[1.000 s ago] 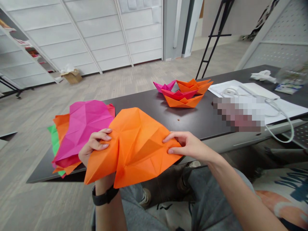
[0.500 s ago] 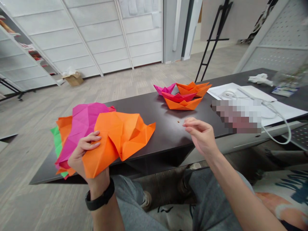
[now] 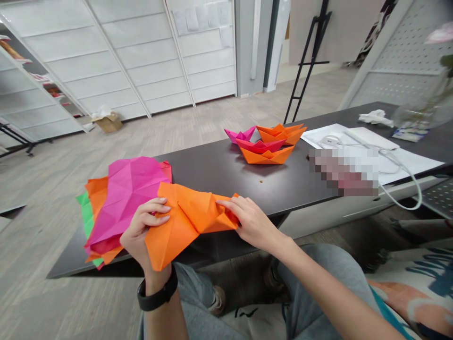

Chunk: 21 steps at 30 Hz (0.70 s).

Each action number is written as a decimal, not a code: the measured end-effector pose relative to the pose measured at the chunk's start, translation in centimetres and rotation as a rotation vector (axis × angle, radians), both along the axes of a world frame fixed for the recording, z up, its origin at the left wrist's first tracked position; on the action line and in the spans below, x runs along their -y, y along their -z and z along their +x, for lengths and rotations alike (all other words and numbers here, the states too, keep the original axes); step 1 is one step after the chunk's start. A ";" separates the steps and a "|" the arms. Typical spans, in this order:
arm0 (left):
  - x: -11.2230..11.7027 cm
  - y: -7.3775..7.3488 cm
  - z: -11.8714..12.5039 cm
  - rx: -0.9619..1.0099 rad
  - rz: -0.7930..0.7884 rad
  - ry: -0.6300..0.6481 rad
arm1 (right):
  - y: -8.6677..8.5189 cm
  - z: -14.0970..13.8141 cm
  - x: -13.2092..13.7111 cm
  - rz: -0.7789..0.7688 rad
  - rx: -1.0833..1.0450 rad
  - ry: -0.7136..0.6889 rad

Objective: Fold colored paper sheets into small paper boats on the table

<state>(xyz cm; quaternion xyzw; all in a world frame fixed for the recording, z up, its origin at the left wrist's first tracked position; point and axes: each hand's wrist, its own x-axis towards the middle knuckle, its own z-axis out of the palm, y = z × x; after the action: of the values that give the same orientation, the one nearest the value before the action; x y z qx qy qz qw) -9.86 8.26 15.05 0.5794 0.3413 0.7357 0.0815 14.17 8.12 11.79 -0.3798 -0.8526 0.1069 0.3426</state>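
1. Orange paper (image 3: 191, 212), creased and partly folded, is up in both hands, right around the front edge of the dark worktop (image 3: 205, 165), which is easily the biggest thing here.
2. White papers (image 3: 377, 136) are spread over on the right, with a white cable (image 3: 420, 192) lying across them and looping past the edge.
3. Pile of creased coloured sheets (image 3: 132, 182) sits at the left end: magenta on top, orange, green and red poking out.
4. Paper boats (image 3: 264, 146) in magenta, red and orange are bunched together towards the back.
5. Left hand (image 3: 141, 224) has its grip on the orange paper's left part, fingers across the front, thumb hidden. Right hand (image 3: 253, 224) is pinching the folded right end, thumb hidden too.
6. Black band (image 3: 158, 293) around the left wrist.
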 end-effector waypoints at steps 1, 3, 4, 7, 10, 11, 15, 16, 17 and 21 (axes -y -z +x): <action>-0.1 0.1 -0.2 0.008 0.010 -0.001 | -0.3 0.2 0.0 -0.004 -0.022 -0.024; -0.2 0.2 -0.6 0.038 0.028 -0.008 | -1.1 0.8 0.2 -0.053 -0.104 -0.110; -0.2 0.2 -0.9 0.054 0.033 -0.017 | -1.5 1.1 0.4 -0.098 -0.158 -0.159; -0.1 0.0 -1.4 0.090 0.039 -0.081 | -2.1 2.0 0.5 -0.212 -0.319 -0.236; 0.0 -0.2 -2.0 0.127 0.066 -0.174 | -1.7 2.4 0.2 -0.179 -0.457 -0.140; 0.0 -0.3 -2.2 0.132 0.077 -0.189 | -1.6 2.4 0.1 -0.151 -0.469 -0.101; 0.3 -0.5 -2.4 0.115 0.085 -0.168 | -1.9 0.9 -0.1 -0.112 -0.362 -0.082; 0.3 -0.5 -2.4 0.112 0.076 -0.154 | -2.1 0.1 0.0 -0.125 -0.326 -0.106; 0.4 -0.5 -2.2 0.106 0.064 -0.141 | -2.2 -0.6 0.0 -0.134 -0.293 -0.132; 0.6 -0.5 -2.1 0.078 0.028 -0.125 | -1.9 -3.1 -0.3 -0.114 -0.205 -0.169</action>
<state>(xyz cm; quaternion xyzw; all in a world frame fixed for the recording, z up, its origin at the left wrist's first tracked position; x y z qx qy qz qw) -12.01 7.68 15.56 0.5291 0.3629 0.7660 0.0405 11.12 8.38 13.71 -0.3127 -0.8346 0.2220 0.3954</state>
